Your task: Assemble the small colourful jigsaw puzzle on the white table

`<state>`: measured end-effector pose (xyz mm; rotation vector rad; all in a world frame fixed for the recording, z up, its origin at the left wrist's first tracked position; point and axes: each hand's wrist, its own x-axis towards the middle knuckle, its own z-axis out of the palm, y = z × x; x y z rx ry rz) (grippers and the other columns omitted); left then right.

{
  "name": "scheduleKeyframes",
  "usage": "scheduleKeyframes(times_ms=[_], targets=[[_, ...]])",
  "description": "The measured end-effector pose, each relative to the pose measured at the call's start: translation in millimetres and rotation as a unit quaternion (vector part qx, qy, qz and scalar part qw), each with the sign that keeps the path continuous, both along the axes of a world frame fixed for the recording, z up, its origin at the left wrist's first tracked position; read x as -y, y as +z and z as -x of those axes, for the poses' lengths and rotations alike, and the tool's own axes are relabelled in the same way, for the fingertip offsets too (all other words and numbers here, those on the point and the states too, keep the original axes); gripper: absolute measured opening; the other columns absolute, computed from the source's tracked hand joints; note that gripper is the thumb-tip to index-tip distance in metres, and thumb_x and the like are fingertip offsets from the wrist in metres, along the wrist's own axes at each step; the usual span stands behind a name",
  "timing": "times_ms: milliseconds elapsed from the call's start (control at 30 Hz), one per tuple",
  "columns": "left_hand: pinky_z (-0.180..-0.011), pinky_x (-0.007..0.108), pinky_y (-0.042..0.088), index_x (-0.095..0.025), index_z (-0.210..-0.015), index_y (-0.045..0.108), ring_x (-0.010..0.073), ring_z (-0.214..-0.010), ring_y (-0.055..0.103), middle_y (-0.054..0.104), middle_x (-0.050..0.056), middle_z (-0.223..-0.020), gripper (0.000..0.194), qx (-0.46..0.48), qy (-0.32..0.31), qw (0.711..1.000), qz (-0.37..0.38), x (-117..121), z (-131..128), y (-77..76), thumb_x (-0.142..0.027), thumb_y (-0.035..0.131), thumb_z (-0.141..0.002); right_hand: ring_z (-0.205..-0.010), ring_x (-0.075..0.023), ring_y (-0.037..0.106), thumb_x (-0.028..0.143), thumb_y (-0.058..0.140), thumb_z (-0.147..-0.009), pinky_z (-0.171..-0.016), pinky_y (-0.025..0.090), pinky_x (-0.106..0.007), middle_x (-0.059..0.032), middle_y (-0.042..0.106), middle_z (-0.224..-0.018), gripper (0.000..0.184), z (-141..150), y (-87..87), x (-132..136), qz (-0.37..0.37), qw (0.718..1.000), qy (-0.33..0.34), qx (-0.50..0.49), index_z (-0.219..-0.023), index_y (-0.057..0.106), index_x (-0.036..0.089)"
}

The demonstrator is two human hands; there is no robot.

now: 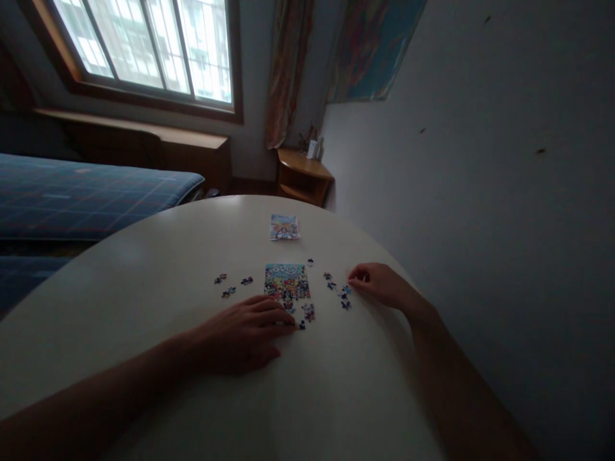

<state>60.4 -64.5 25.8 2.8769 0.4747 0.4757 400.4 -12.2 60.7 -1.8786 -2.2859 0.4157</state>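
Observation:
A small, partly joined colourful jigsaw puzzle (pixel 287 280) lies on a round white table (pixel 192 256). My left hand (pixel 245 333) rests flat on the table, fingers stretched out, its fingertips touching the puzzle's lower edge near a few loose pieces (pixel 307 312). My right hand (pixel 382 285) lies to the right of the puzzle with its fingers curled in a pinch beside several loose pieces (pixel 339 289); what it pinches is too small to make out. More loose pieces (pixel 233 285) lie to the left of the puzzle.
A small printed picture card (pixel 284 227) lies farther back on the table. Beyond the table are a bed with a blue checked cover (pixel 72 195), a wooden corner shelf (pixel 302 176), a window and a white wall on the right.

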Motion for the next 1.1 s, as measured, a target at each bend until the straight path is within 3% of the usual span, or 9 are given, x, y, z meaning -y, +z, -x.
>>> scheduleKeyframes(times_ms=[900, 1100], targets=[[-0.113, 0.045, 0.038, -0.023, -0.125, 0.056, 0.0236, -0.123, 0.054, 0.061, 0.005, -0.132, 0.032, 0.003, 0.001, 1.000, -0.020, 1.5, 0.5, -1.5, -0.025, 0.055, -0.093, -0.073, -0.0178, 0.065, 0.029, 0.061, -0.084, -0.066, 0.044, -0.028, -0.0070, 0.073, -0.084, 0.016, -0.6, -4.7, -3.2, -0.003, 1.000, -0.004, 0.001, -0.089, 0.074, 0.020], [-0.101, 0.044, 0.048, -0.024, -0.125, 0.056, 0.0228, -0.115, 0.059, 0.064, 0.005, -0.127, 0.031, 0.034, 0.089, 0.995, -0.030, -3.3, 4.7, -2.3, -0.026, 0.053, -0.094, -0.072, -0.0185, 0.065, 0.031, 0.062, -0.085, -0.065, 0.045, -0.029, -0.0072, 0.072, -0.083, 0.018, -2.0, -6.6, -4.4, -0.017, 1.000, -0.004, 0.003, -0.091, 0.073, 0.019]])
